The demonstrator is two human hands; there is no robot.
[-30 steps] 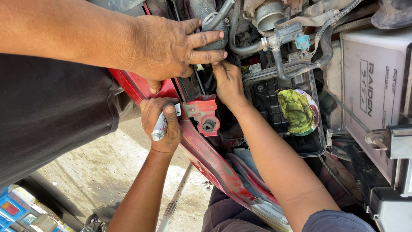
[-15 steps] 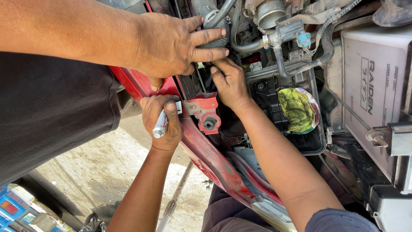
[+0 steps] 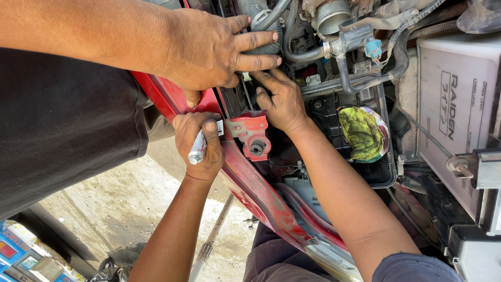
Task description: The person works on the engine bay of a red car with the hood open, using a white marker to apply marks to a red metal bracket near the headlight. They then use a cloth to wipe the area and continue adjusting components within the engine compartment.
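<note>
bracket (image 3: 253,137), red, sat on car's front rail. left hand (image 3: 201,146) gripped metal tool (image 3: 198,150) beside it; right hand (image 3: 282,102) curled, fingers probing engine bay. co-worker's hand (image 3: 214,49) lay spread above. fastening seemingly underway; next move called for steady tool alignment.

Red body panel (image 3: 261,193), paint chipped and scuffed. Red latch bracket (image 3: 253,133) with a dark hole. Silver tool (image 3: 198,151) in the left hand (image 3: 201,146). Yellow-green rag (image 3: 361,133) on the black tray (image 3: 383,177). White battery case (image 3: 449,120), right. Black hoses (image 3: 355,78), light-blue connector (image 3: 373,48) far. Black shirt (image 3: 68,120) left; grey-tan ground (image 3: 130,209) near.
</note>
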